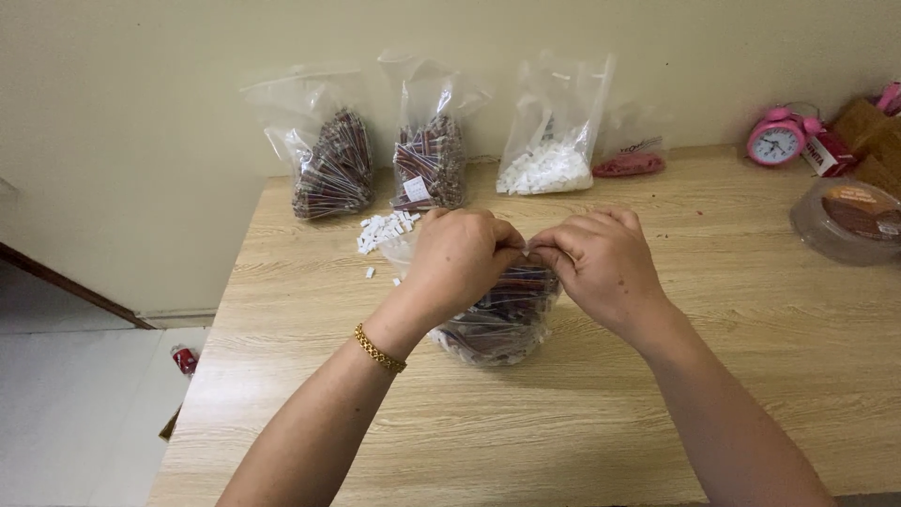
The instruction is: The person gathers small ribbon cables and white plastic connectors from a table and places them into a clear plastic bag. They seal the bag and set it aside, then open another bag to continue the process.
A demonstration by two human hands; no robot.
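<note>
A clear plastic bag [497, 324] filled with dark reddish-brown stick-like pieces sits on the wooden table [601, 422] in front of me. My left hand [460, 253], with a gold bracelet at the wrist, pinches the top of this bag. My right hand [601, 263] grips the same bag top from the other side, fingertips meeting the left hand's. Both hands hide the bag's opening. A small heap of white pieces [383, 229] lies loose on the table just behind my left hand.
Against the wall stand two clear bags of dark pieces [328, 169] [430, 161] and a bag of white pieces [549, 160]. A pink alarm clock [777, 141], boxes and a lidded plastic tub [852, 218] sit at the right. The table's left edge drops to the floor.
</note>
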